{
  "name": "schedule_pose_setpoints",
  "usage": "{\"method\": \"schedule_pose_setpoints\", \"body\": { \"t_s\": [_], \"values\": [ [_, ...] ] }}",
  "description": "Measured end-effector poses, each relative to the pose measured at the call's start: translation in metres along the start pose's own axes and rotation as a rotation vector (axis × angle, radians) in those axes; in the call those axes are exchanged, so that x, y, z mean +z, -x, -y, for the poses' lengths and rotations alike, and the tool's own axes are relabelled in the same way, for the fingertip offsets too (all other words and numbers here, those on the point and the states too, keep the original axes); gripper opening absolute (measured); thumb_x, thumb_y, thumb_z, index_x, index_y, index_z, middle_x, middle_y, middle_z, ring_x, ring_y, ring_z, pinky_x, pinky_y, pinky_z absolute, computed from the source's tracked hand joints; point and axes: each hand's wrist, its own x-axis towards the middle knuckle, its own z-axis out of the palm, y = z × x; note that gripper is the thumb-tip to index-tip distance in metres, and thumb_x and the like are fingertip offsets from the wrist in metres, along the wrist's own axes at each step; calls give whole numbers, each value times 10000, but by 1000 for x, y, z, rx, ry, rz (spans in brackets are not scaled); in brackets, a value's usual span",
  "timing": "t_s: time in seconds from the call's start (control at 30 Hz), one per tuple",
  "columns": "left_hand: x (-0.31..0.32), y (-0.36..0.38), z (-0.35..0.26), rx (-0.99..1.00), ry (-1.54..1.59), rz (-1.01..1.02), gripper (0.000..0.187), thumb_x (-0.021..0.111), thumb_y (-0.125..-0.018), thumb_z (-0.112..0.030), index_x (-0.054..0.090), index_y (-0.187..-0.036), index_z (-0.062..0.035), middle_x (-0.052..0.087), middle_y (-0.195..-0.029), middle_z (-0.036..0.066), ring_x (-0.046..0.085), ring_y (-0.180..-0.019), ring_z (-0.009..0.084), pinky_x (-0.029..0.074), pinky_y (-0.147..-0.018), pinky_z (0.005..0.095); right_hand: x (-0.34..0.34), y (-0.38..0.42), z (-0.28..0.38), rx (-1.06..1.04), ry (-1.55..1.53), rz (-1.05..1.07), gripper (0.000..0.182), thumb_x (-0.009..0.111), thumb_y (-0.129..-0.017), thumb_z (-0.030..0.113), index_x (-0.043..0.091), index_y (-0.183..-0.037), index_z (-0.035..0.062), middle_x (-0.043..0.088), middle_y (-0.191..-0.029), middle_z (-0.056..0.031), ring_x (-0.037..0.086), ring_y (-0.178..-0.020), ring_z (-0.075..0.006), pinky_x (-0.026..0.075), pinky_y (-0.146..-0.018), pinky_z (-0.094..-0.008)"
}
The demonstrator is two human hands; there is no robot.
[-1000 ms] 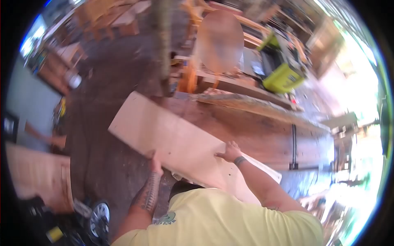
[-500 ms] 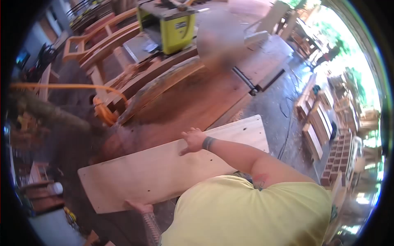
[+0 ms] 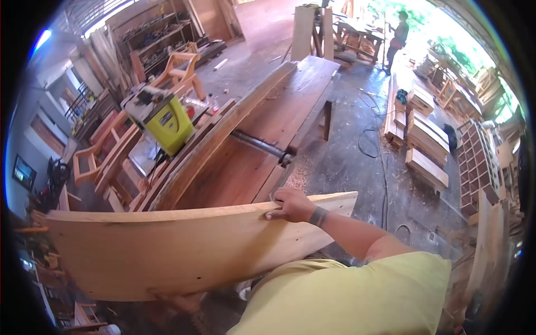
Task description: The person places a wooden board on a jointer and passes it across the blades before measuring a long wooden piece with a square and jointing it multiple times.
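Nearest us: our yellow shirt [image 3: 352, 296], R arm out fwd. We've got a long pale board [image 3: 167, 245] right across our front, on edge & a bit tilted, broad face twd us, small dark hole low in it. Our R hand [image 3: 291, 205], dark band [image 3: 318, 216] at the wrist, is closed on the top edge nr the board's R end, thumb on the near face. Our L hand [image 3: 176, 301] is at the bottom edge, gripping it, tho blurred, so finger detail's unclear.

Just past the board: reddish slab [image 3: 223, 173] running away from us, w/ a dark bar clamp [image 3: 259, 144] across it & shavings [image 3: 297, 178] on the floor just beside its R side. L of slab: lime-green machine [image 3: 170, 125]. Out R: cable [image 3: 384, 184] on the floor, then stacked planks [image 3: 427, 148] & a lattice rack [image 3: 477, 173]. Bkgd: cluttered shelves [image 3: 156, 42] far L; a person [image 3: 397, 39] standing nr the bright opening, far R.
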Motion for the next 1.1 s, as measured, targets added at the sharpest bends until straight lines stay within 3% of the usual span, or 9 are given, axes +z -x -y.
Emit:
{"method": "schedule_pose_setpoints", "body": {
  "t_s": [0.13,0.23,0.33,0.63,0.7,0.8,0.87,1.03,1.1],
  "values": [
    [137,-35,-230,-410,645,-207,827,506,-1158,-595,285,-1737,-47,455,-1677,202,496,-1500,370,402,-1271,573,-121,18,-35,-58,-108,-288,714,917,-769,705,670,-883,44,613,-870,-149,641,-851,-375,501,-747,-483],
    [199,-56,-359,-444,832,-330,770,504,-1177,-553,315,-1730,-53,384,-1742,183,450,-1546,346,397,-1268,555,-209,11,-42,-193,-203,-517,686,978,-745,604,589,-820,44,548,-777,-132,567,-717,-349,457,-673,-480],
    [216,-103,-358,-99,786,-190,764,510,-1173,-560,357,-1708,-36,436,-1713,184,475,-1531,345,410,-1263,535,-272,-20,-66,-292,-95,-681,671,980,-750,602,627,-833,37,555,-759,-122,588,-706,-327,461,-653,-443],
    [320,-184,-439,115,855,-164,691,479,-1190,-526,468,-1629,8,546,-1621,205,569,-1460,355,482,-1207,555,-374,-163,-139,-397,-430,-733,655,963,-803,571,698,-861,-24,597,-767,-60,563,-728,-144,490,-661,-370],
    [362,-188,-453,229,688,-259,676,603,-1153,-447,483,-1622,26,554,-1627,208,588,-1445,361,503,-1189,541,-388,-192,-158,-420,-491,-723,653,952,-823,574,710,-877,-30,601,-767,-50,565,-735,-142,502,-673,-364],
    [393,-233,-425,836,18,-342,560,713,-1103,-262,572,-1548,48,614,-1544,213,673,-1308,352,604,-1053,492,-398,-251,-206,-424,-572,-699,645,907,-882,585,726,-897,-34,618,-779,-43,572,-757,-134,503,-682,-362],
    [420,-258,-428,1039,-132,-230,580,746,-1069,-224,566,-1547,52,593,-1549,220,661,-1303,351,600,-1046,480,-416,-282,-222,-434,-575,-714,653,880,-909,601,728,-901,-34,631,-787,-46,573,-760,-127,503,-682,-359],
    [555,-286,-537,855,478,121,844,783,-1008,-330,400,-1663,41,432,-1699,244,500,-1495,375,450,-1228,511,-458,-352,-281,-428,-604,-643,650,717,-1051,619,740,-941,-21,656,-801,-28,571,-766,-114,500,-691,-342],
    [596,-285,-563,878,530,190,877,791,-1000,-332,374,-1677,39,419,-1707,253,490,-1507,382,447,-1237,511,-480,-381,-311,-365,-655,-482,620,593,-1128,581,745,-1159,-19,729,-998,-23,645,-925,-110,545,-826,-324]
  ]
}}
